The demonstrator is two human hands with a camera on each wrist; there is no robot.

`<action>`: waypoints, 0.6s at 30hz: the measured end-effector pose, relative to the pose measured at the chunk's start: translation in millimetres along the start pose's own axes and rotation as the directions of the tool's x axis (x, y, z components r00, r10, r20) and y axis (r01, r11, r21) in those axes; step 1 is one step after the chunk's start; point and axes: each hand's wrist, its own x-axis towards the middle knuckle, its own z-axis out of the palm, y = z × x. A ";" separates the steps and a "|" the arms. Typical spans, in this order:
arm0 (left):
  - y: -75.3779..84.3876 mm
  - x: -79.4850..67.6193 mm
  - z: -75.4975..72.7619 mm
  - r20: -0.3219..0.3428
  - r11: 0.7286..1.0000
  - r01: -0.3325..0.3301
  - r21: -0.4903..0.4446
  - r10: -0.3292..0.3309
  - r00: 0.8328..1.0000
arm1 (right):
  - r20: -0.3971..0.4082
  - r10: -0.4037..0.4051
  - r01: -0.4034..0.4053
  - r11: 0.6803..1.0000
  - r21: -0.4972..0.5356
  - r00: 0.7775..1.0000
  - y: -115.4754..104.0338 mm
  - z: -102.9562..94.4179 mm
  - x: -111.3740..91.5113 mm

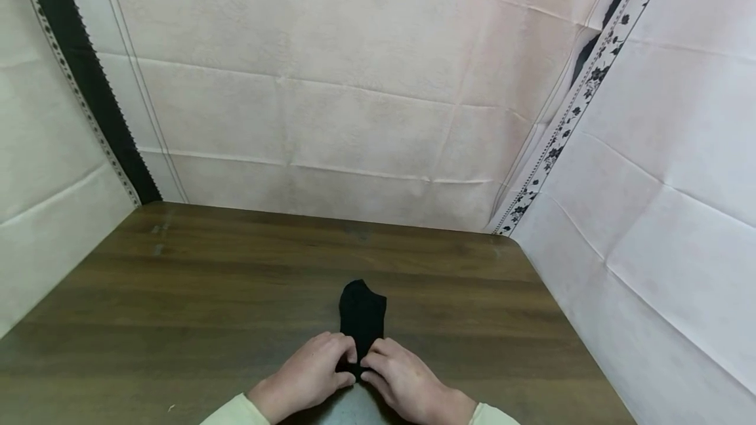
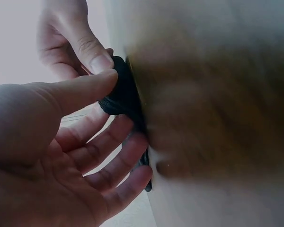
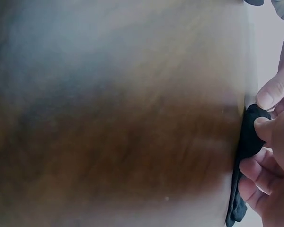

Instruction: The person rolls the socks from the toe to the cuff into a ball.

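Note:
A black sock (image 1: 363, 312) lies flat on the wooden table, its toe or heel end pointing away from me. Its near end is folded up into a thick roll, seen in the left wrist view as a dark bundle of sock (image 2: 125, 87). My left hand (image 1: 315, 369) pinches the left side of this roll between thumb and fingers. From the right, my right hand (image 1: 404, 379) pinches the other side, its thumb (image 3: 264, 126) on the cloth. The fingertips of both hands nearly meet and hide part of the near end.
The brown wooden table (image 1: 248, 281) stretches out around the sock. White cloth hangs behind it as a back sheet (image 1: 331, 123), with side sheets on the left (image 1: 53, 169) and right (image 1: 661, 169). A tiny pale scrap (image 1: 171, 407) lies at the front left.

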 end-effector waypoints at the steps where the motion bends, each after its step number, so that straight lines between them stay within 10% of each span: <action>1: 0.2 -0.1 0.2 -0.007 1.000 0.001 -0.004 -0.001 1.000 | -0.001 -0.002 0.002 1.000 -0.003 1.000 0.2 0.0 0.1; 18: -2.2 -1.9 0.8 -0.013 0.997 -0.063 0.054 0.064 0.998 | 0.025 0.053 -0.056 0.993 0.102 0.998 -1.2 -2.6 -1.4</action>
